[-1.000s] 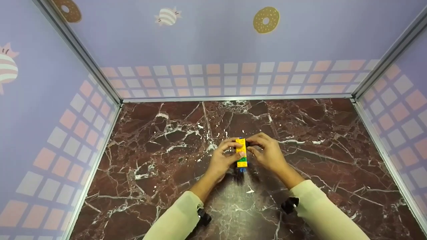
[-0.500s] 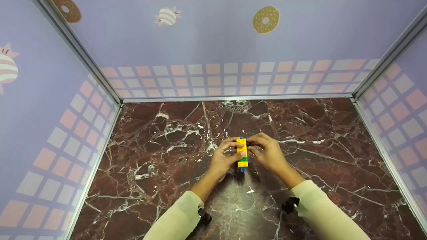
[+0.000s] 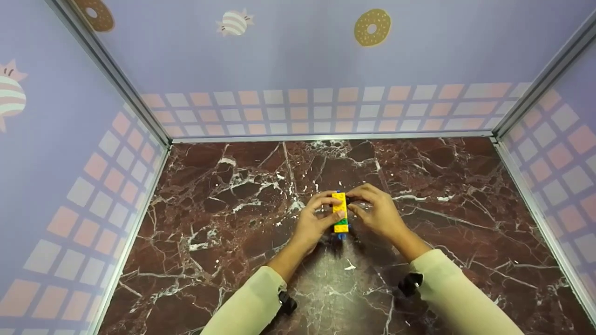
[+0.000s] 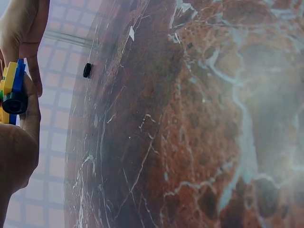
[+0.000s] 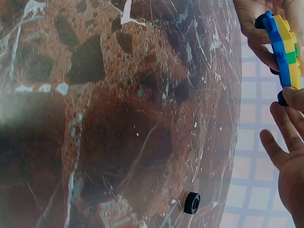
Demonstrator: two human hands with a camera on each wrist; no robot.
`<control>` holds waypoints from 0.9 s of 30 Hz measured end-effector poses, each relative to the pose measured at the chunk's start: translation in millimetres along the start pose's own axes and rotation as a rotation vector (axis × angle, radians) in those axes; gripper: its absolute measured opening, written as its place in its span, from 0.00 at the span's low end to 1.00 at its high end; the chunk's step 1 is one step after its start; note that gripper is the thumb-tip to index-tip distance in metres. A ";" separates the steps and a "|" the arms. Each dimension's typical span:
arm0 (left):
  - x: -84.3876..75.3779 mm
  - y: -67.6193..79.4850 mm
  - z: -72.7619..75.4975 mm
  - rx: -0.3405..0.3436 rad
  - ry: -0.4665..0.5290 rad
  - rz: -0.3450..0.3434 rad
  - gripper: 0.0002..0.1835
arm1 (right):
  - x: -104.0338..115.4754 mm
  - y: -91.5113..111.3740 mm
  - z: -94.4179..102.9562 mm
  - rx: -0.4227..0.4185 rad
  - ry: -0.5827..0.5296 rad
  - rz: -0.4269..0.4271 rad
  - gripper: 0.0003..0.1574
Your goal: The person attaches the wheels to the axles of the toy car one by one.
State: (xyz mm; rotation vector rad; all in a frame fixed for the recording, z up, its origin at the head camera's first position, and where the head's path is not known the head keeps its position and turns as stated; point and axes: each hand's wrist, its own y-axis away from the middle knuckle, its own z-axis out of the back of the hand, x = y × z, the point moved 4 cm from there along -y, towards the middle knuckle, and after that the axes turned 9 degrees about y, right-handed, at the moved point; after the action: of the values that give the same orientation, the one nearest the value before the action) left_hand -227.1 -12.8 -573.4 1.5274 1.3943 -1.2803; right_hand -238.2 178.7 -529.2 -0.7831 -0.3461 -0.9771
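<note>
A toy brick car (image 3: 341, 228) with yellow and green bricks on a blue base is held above the table, its long side pointing away from me. My left hand (image 3: 309, 221) grips it from the left, thumb on top. At its far right side my right hand (image 3: 379, 211) pinches a black wheel (image 5: 283, 98) between thumb and finger, against the blue base. Whether that wheel is fixed on cannot be told. Another black wheel (image 4: 15, 102) shows on the car in the left wrist view.
A loose black wheel (image 5: 192, 203) lies on the dark red marbled table (image 3: 223, 260); in the head view I cannot see it. Lilac panels with a pink and white checked band (image 3: 321, 109) wall the table at the back and both sides.
Both hands and the toy car have shifted slightly to the right. The hold of each hand looks the same.
</note>
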 end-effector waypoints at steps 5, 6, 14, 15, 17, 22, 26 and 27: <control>-1.3 -0.7 -0.4 -0.012 0.002 0.006 0.17 | -9.4 -1.3 2.8 0.038 0.072 0.004 0.22; -1.3 -0.9 -0.2 -0.016 0.001 0.009 0.16 | -12.6 -0.9 3.6 0.050 0.079 -0.009 0.23; -2.5 -1.1 1.0 -0.029 0.017 0.003 0.17 | -44.4 8.6 12.7 0.117 0.198 -0.111 0.27; -2.6 -1.0 1.2 -0.029 0.019 0.002 0.17 | -48.0 9.9 14.1 0.119 0.219 -0.119 0.27; -2.7 -0.9 1.4 -0.028 0.027 0.000 0.17 | -54.7 12.6 16.5 0.116 0.263 -0.131 0.27; -3.5 -0.7 1.8 -0.020 0.045 0.002 0.19 | -69.1 20.1 21.8 0.134 0.332 -0.169 0.26; -4.8 -0.5 1.6 -0.014 0.051 0.017 0.22 | -78.1 25.4 23.5 0.158 0.362 -0.179 0.24; -5.4 -0.3 1.3 -0.013 0.050 0.025 0.23 | -79.7 26.2 23.4 0.163 0.369 -0.177 0.24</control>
State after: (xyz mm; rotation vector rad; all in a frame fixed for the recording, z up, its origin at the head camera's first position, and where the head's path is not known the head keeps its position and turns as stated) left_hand -227.3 -15.6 -568.5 1.5733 1.4082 -1.2235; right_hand -256.9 252.5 -571.4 -0.4169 -0.1723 -1.2186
